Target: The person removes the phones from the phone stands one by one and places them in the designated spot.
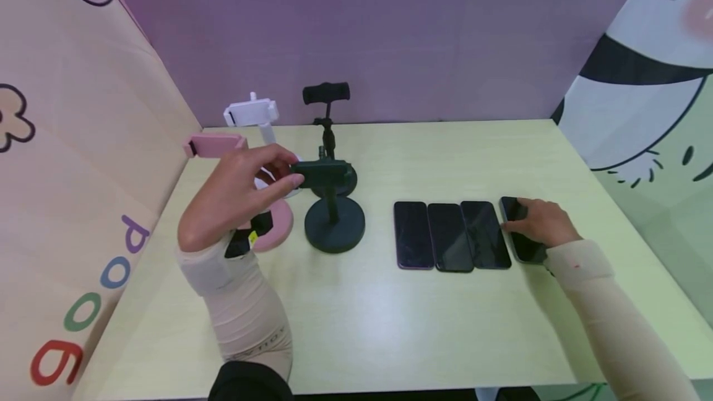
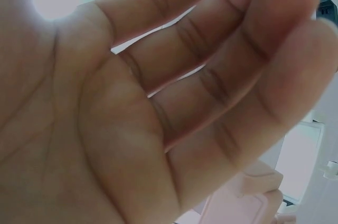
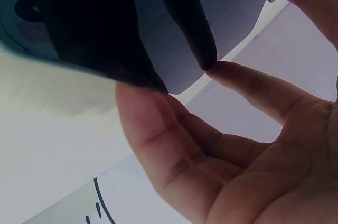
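My left hand [image 1: 242,187] pinches the left end of a dark phone stand's clamp [image 1: 325,173], thumb in front and fingers behind. The stand's round base [image 1: 334,231] rests on the table. In the left wrist view the palm and extended fingers [image 2: 211,84] fill most of the picture; the clamp [image 2: 328,10] shows only at the right edge. At the right, my right hand [image 1: 543,223] grips a black smartphone [image 1: 528,247] by its edges, with the thumb at its left side. The right wrist view shows its glossy screen [image 3: 95,28] and the fingertips along its edge.
Three more black phones [image 1: 413,237] lie side by side left of the held one. A pink phone stand [image 1: 211,145], a white one [image 1: 252,113] and another black one [image 1: 326,93] stand around my left hand. A purple wall [image 1: 390,36] rises behind the table [image 1: 356,333].
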### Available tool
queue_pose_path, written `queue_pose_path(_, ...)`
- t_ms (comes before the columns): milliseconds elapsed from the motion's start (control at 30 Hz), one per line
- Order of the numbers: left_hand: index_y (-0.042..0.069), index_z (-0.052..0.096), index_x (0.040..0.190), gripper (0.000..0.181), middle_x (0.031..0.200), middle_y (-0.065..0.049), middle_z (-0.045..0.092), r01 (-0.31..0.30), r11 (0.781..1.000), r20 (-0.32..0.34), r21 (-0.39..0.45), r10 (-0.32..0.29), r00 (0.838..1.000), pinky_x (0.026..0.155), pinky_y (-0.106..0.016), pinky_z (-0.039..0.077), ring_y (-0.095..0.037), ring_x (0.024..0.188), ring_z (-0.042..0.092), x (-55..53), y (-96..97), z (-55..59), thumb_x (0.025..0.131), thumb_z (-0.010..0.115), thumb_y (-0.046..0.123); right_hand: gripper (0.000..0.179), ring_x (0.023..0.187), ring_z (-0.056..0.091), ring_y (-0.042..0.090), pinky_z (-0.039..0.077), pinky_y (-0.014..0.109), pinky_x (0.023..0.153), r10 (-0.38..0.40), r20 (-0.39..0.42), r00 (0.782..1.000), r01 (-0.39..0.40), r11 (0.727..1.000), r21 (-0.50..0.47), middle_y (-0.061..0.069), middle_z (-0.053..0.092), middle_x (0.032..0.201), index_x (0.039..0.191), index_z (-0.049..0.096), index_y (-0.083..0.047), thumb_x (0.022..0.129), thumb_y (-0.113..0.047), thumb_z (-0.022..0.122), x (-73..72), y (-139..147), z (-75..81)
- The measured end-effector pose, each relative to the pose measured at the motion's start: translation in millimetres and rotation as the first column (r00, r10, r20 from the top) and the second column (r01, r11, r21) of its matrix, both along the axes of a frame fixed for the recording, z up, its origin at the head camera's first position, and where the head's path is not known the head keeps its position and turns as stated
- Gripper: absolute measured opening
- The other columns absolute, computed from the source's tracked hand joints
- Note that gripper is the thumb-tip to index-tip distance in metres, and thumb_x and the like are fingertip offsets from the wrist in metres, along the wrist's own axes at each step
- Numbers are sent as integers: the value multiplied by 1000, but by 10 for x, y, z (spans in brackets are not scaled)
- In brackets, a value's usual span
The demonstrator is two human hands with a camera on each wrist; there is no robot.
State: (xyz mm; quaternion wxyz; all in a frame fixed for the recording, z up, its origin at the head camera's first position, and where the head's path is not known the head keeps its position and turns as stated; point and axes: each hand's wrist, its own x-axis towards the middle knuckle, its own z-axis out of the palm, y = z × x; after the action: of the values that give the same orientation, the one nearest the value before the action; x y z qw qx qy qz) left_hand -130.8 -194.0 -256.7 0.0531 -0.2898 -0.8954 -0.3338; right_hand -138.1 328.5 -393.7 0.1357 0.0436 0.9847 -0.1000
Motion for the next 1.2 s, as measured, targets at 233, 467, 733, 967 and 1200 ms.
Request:
queue_pose_path(233, 8, 66, 109, 27, 91, 1, 66, 0, 1000, 5, 1, 0, 1000, 77, -36, 52, -13, 83, 60, -3, -1, 0, 91, 68, 28, 87, 108, 47, 57, 45, 62, 85, 2, -8, 1000, -2, 1000, 19, 45, 42, 127, 137, 38, 14, 83, -47, 69, -3, 10, -30)
queue_pose_path(467, 8, 66, 109, 25, 91, 1, 66, 5, 1000, 3, -1, -5, 1000, 77, -36, 51, -13, 83, 60, -7, 9, 11, 91, 69, 24, 73, 115, 42, 59, 40, 64, 91, 31, -18, 999, -32, 999, -8, 43, 39, 131, 137, 41, 12, 93, -45, 56, 7, 12, -7)
queue_pose_path(733, 8, 66, 109, 27, 91, 1, 66, 6, 1000, 12, 7, -6, 1000, 77, -34, 51, -12, 83, 60, 4, -1, 3, 92, 68, 28, 68, 116, 42, 58, 39, 64, 92, 75, -32, 997, -76, 997, -20, 41, 48, 124, 135, 43, 12, 95, -42, 54, 4, -43, 10)
queue_pose_path(967, 9, 66, 109, 26, 91, 1, 66, -21, 1000, 21, 11, 20, 1000, 78, -39, 51, -14, 84, 60, 35, -9, 4, 92, 67, 29, 67, 88, 59, 47, 46, 60, 82, 82, -50, 995, -84, 996, -34, 11, 58, 64, 134, 44, 14, 95, -40, 55, -2, -75, 14)
queue_pose_path(1200, 9, 66, 110, 25, 91, 0, 66, -20, 1000, 16, 10, 20, 1000, 76, -36, 50, -15, 83, 60, 37, 19, -1, 91, 68, 25, 69, 66, 53, 29, 46, 58, 80, 68, -42, 997, -70, 997, -42, 9, 50, 55, 135, 42, 14, 96, -41, 54, 44, -67, 1)
